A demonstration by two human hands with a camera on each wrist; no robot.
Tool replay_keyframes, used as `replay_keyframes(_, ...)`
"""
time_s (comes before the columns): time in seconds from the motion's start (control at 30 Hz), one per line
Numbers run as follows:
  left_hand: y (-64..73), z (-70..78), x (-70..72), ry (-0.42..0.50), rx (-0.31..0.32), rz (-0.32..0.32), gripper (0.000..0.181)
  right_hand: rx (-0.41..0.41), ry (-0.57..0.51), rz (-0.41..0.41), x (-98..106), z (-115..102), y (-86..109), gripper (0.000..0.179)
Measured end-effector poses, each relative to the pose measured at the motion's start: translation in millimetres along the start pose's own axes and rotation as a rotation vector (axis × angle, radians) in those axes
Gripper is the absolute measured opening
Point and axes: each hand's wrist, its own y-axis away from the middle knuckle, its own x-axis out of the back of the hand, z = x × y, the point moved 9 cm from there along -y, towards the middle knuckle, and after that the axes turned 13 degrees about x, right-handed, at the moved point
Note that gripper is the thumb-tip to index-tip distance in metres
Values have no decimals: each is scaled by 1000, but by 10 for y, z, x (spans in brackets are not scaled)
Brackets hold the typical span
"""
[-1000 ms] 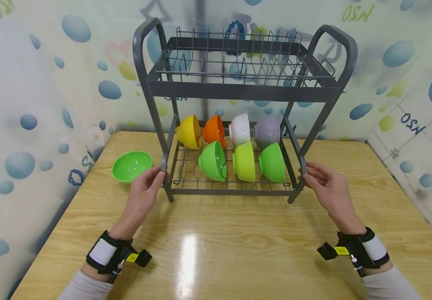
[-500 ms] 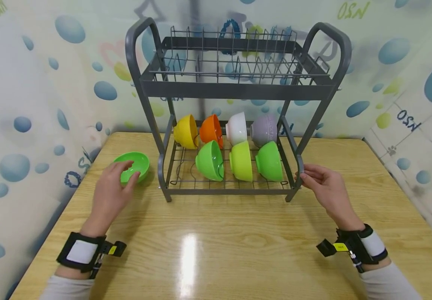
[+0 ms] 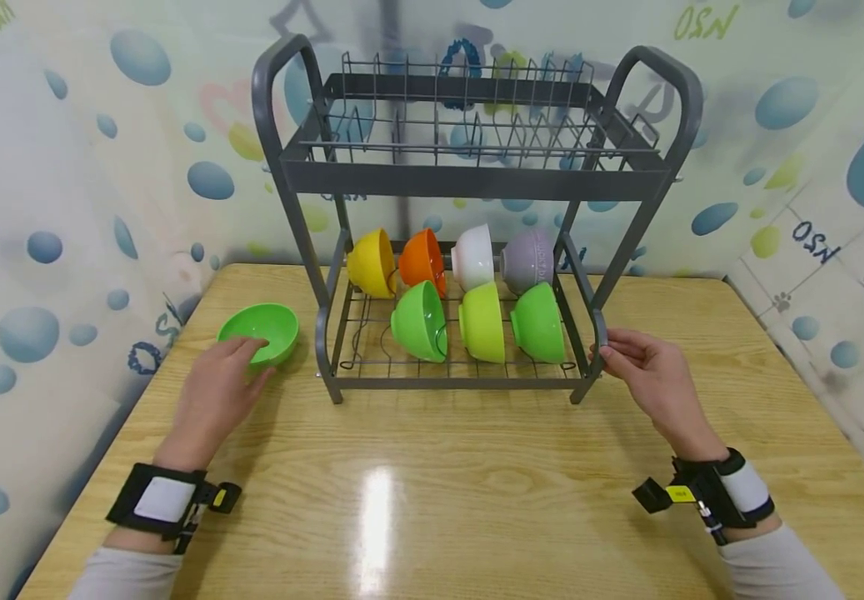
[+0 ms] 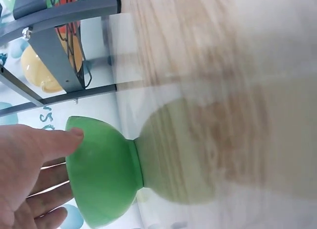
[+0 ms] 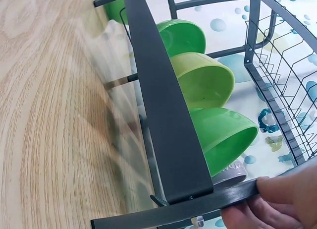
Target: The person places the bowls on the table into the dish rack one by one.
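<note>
A green bowl (image 3: 270,321) stands upright on the table at the left of the dish rack (image 3: 469,180). My left hand (image 3: 210,390) is at its near rim; in the left wrist view the thumb (image 4: 62,142) lies against the outer wall and the fingers (image 4: 52,192) are on the rim's inner side. The bowl's foot sits on the tabletop. With my right hand (image 3: 652,375) I pinch the grey side bar at the rack's lower right front corner, thumb on one face and fingers curled behind, as the right wrist view shows.
Tilted bowls fill much of the rack's lower tier: yellow (image 3: 373,265), orange (image 3: 422,262), white (image 3: 472,257) and purple (image 3: 529,262) behind, green (image 3: 418,323), lime (image 3: 482,325) and another green (image 3: 540,325) in front. The upper tier is bare wire. Patterned walls stand behind.
My left hand has let go of the rack's left side bar and moved left and down onto the green bowl's rim. The right hand keeps its hold on the rack.
</note>
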Motion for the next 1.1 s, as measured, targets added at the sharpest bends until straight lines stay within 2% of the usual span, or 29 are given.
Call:
replay_keyframes(0.27, -27, 25, -103, -38, -9, -47, 23, -7, 11, 4, 11, -4, 8, 46)
replay_keyframes(0.43, -44, 14, -122, -55, -4, -50, 11, 3, 4, 0, 7, -12, 8, 44)
replay_keyframes(0.57, -41, 25, -84, -71, 2, -31, 9, 7, 3, -3, 3, -12, 9, 44)
replay_keyframes(0.7, -22, 54, 39, -56, 6, 30, 15, 4, 11, -4, -1, -11, 8, 44)
replay_keyframes(0.83, 2, 107, 214, -25, 3, 118, 19, -2, 12, -2, -2, -13, 12, 43)
replay_keyframes(0.93, 42, 174, 390, 4, -15, 210, 19, -2, 12, -2, 0, -20, 17, 43)
replay_keyframes(1.1, 164, 333, 741, 112, -59, 351, 20, -2, 16, -2, 2, -23, 15, 43)
